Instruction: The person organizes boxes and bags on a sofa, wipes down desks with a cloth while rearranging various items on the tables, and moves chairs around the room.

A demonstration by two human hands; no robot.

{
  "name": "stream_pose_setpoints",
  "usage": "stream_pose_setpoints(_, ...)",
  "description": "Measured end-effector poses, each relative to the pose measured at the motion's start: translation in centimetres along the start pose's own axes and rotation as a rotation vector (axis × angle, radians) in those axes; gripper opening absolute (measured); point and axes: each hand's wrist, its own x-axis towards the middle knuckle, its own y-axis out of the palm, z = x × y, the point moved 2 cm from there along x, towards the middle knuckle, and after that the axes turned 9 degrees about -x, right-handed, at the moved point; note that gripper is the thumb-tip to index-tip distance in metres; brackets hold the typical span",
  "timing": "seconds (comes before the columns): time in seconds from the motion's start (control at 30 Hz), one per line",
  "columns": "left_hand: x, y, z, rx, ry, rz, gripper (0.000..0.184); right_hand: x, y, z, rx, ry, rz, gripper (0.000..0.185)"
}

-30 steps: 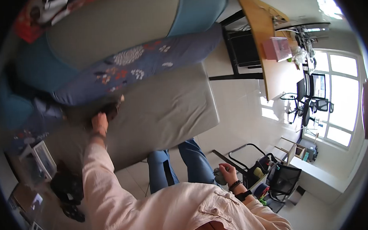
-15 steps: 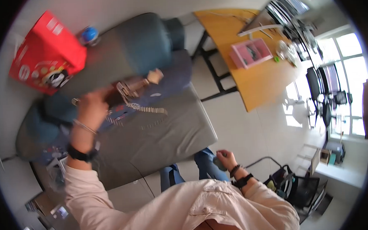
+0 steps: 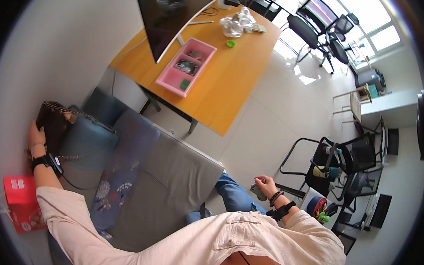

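Note:
A dark brown handbag [image 3: 54,126] with a chain strap stands on the top of the blue-grey sofa [image 3: 91,137], close to the wall. My left hand [image 3: 37,137] is wrapped against the side of this bag, and the chain hangs over the sofa back. Near my thigh, my right hand [image 3: 265,184] is closed around a small grey-green item [image 3: 258,193], mostly hidden by the fingers. Beside my left forearm stands a red paper bag [image 3: 23,204].
A wooden desk [image 3: 220,103] carries a pink divided box [image 3: 186,67], a monitor [image 3: 166,16], a green ring and crumpled plastic. Black chairs [image 3: 359,154] stand at the right. A flowered blue cushion [image 3: 115,184] lies along the grey sofa seat [image 3: 153,201].
The view has turned toward the desk. My left hand has carried the brown handbag from over the seat to the sofa top by the wall. My right hand remains closed near my leg.

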Motion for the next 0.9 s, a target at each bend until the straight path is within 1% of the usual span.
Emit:
stream_pose_setpoints(0.03, 0.2, -0.2, -0.2, -0.021, -0.079, 0.014, 0.048, -0.1, -0.2, -0.2, 0.015, 0.013, -0.008, 0.028)
stream_pose_setpoints(0.1, 0.0, 1.2, 0.0, 0.085, -0.098, -0.087, 0.054, -0.3, -0.4, -0.8, 0.038, 0.026, -0.024, 0.029)
stream_pose_setpoints(0.17, -2.8, -1.8, -5.5, 0.191, -0.252, -0.024, 0.057, 0.1, -0.2, -1.8, 0.055, 0.043, -0.014, 0.03)
stream_pose_setpoints(0.2, -1.9, 0.8, -3.0, 0.182, -0.279, -0.027, 0.059, 0.1, -0.3, -1.4, 0.071, 0.033, -0.011, 0.031)
stream_pose_setpoints(0.23, -1.8, 1.7, -2.3, 0.184, -0.281, -0.064, 0.063, 0.0, -0.5, -1.0, 0.085, 0.021, -0.01, 0.032)
stream_pose_setpoints(0.3, -3.5, 0.2, -4.8, 0.229, -0.278, -0.192, 0.064, 0.4, -0.7, -0.9, 0.142, 0.054, 0.007, 0.033)
stream_pose_setpoints(0.33, -4.2, -0.4, -5.5, 0.23, -0.274, -0.197, 0.064, 0.6, -0.9, -0.7, 0.182, 0.082, 0.033, 0.035)
stream_pose_setpoints(0.37, -5.1, -1.0, -6.1, 0.234, -0.221, -0.217, 0.064, 0.9, -1.1, -0.3, 0.186, 0.081, 0.036, 0.035)
stream_pose_setpoints(0.4, -6.0, -1.7, -6.6, 0.24, -0.172, -0.235, 0.064, 1.2, -1.2, 0.3, 0.288, 0.092, 0.099, 0.038)
stream_pose_setpoints(0.43, -6.9, -2.1, -7.0, 0.245, -0.177, -0.24, 0.064, 1.8, -1.6, 0.6, 0.39, 0.099, 0.163, 0.043)
stream_pose_setpoints(0.47, -8.0, -2.4, -7.5, 0.217, -0.094, -0.314, 0.064, 3.2, -1.6, -0.1, 0.395, 0.02, 0.22, 0.049)
stream_pose_setpoints(0.5, -9.1, -3.0, -8.1, 0.191, -0.012, -0.388, 0.064, 4.2, -1.8, -0.1, 0.395, 0.012, 0.233, 0.049)
stream_pose_setpoints(0.53, -10.4, -3.9, -9.4, 0.139, -0.019, -0.418, 0.065, 5.3, -2.0, 0.4, 0.344, -0.007, 0.228, 0.048)
stream_pose_setpoints(0.6, -13.1, -6.1, -12.2, 0.059, 0.068, -0.585, 0.067, 7.0, -3.2, 2.3, 0.221, -0.003, 0.203, 0.045)
stream_pose_setpoints(0.63, -14.8, -7.5, -14.2, -0.008, 0.102, -0.648, 0.068, 7.5, -4.2, 3.6, 0.239, -0.03, 0.139, 0.042)
stream_pose_setpoints(0.7, -19.2, -9.4, -19.5, -0.069, -0.048, -0.576, 0.066, 8.6, -5.9, 6.0, 0.239, -0.121, 0.034, 0.031)
stream_pose_setpoints(0.73, -21.4, -9.5, -22.6, -0.402, -0.04, -0.477, 0.064, 8.7, -6.6, 7.6, 0.237, -0.133, 0.041, 0.031)
stream_pose_setpoints(0.77, -23.8, -9.7, -26.1, -0.735, -0.027, -0.366, 0.062, 8.4, -7.3, 9.6, 0.318, -0.237, 0.04, 0.025)
stream_pose_setpoints(0.8, -26.5, -10.3, -30.3, -0.806, 0.02, -0.11, 0.06, 7.9, -7.9, 11.5, 0.396, -0.338, 0.041, 0.02)
stream_pose_setpoints(0.83, -29.1, -9.6, -33.8, -1.073, -0.027, 0.221, 0.061, 7.3, -7.9, 13.4, 0.419, -0.422, 0.033, 0.017)
stream_pose_setpoints(0.87, -31.6, -8.8, -37.5, -1.234, 0.066, 0.355, 0.063, 6.9, -7.4, 15.0, 0.419, -0.52, 0.018, 0.018)
stream_pose_setpoints(0.9, -33.5, -8.2, -41.0, -1.393, 0.17, 0.489, 0.066, 5.8, -6.9, 17.0, 0.438, -0.559, 0.034, 0.02)
